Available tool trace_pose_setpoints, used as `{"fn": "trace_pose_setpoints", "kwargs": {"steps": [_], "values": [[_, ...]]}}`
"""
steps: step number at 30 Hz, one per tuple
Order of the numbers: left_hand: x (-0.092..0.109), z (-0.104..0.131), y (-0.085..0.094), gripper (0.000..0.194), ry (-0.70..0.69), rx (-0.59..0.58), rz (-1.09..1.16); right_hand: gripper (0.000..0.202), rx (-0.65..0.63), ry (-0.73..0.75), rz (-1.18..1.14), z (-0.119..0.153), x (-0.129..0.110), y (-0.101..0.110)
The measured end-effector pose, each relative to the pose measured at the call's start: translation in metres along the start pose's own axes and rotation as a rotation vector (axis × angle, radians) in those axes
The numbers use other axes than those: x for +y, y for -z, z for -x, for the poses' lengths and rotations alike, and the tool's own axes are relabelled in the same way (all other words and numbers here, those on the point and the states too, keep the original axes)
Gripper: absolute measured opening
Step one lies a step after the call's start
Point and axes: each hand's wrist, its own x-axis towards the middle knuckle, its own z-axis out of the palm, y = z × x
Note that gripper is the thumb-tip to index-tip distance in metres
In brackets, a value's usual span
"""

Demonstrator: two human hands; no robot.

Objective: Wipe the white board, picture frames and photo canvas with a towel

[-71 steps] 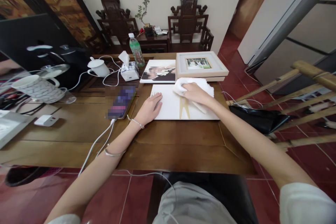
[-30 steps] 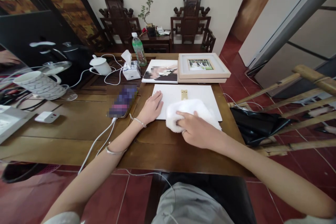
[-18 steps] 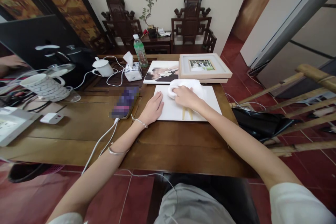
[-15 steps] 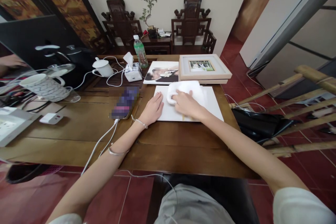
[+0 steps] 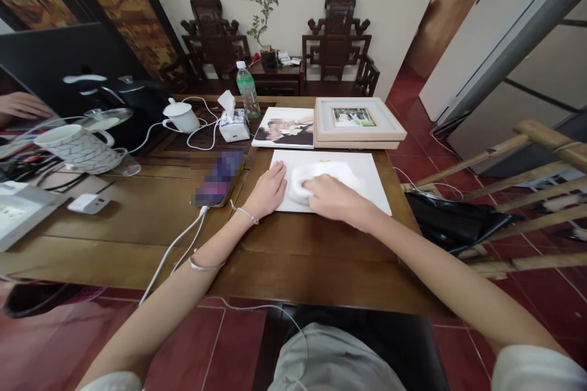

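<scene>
A flat white board [image 5: 372, 166] lies near the front edge of the wooden table. My left hand [image 5: 266, 192] rests on its left edge, fingers stretched out flat and holding nothing. My right hand [image 5: 337, 198] presses a bunched white cloth [image 5: 331, 170] onto the middle of the board, its fingers curled into the cloth. Motion blurs the cloth a little, and some fingertips are hidden in it. A small tan mark shows on the board beyond the cloth. Left of my left hand lies a phone [image 5: 221, 178] with a white cable plugged in.
Behind the board are a photo panel [image 5: 305, 137] and stacked picture frames [image 5: 385, 124]. A tissue box [image 5: 235, 126], bottle [image 5: 248, 91], lidded white cup [image 5: 180, 117], patterned mug [image 5: 76, 148] and power strip [image 5: 18, 215] stand leftward. Another person's hand [image 5: 22, 107] shows far left. A bamboo chair [image 5: 545, 140] is right.
My right hand has drawn the white cloth toward me across the board, baring its far edge. My left hand stays in place.
</scene>
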Motion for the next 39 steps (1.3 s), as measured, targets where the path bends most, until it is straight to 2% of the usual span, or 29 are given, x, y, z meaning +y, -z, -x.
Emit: {"fn": "trace_pose_setpoints", "kwargs": {"steps": [4,6,8,12,17,20,23,26,30,34,39], "values": [[0.004,0.000,0.003,0.051,0.039,0.016,0.054,0.031,0.156,-0.094,0.027,-0.049,0.011,0.003],[0.006,-0.001,0.006,0.052,0.104,0.053,0.145,0.034,0.195,-0.109,0.033,-0.063,0.011,-0.001],[0.008,-0.003,0.011,0.054,0.191,0.114,0.265,0.035,0.212,-0.059,0.042,-0.069,0.006,-0.008],[0.009,-0.006,0.019,0.060,0.308,0.251,0.429,0.034,0.170,0.184,0.040,-0.055,-0.007,-0.023],[0.018,-0.004,0.020,0.061,0.328,0.282,0.432,0.018,-0.055,0.384,-0.024,-0.011,-0.014,-0.021],[0.022,-0.002,0.018,0.060,0.295,0.256,0.377,0.013,-0.105,0.341,-0.042,0.009,-0.005,-0.010],[0.020,-0.002,0.013,0.054,0.218,0.224,0.296,0.010,-0.102,0.202,-0.086,0.010,0.014,0.003],[0.015,-0.002,0.009,0.048,0.128,0.161,0.206,0.014,0.010,0.051,-0.033,-0.010,0.032,0.013],[0.013,-0.003,0.007,0.045,0.089,0.060,0.131,0.027,0.145,-0.088,0.029,-0.054,0.043,0.022],[0.012,-0.002,0.008,0.043,0.071,0.020,0.109,0.037,0.167,-0.161,0.036,-0.100,0.029,0.025],[0.013,-0.001,0.011,0.043,0.045,0.021,0.103,0.042,0.127,-0.058,0.024,-0.131,0.004,0.020]]}}
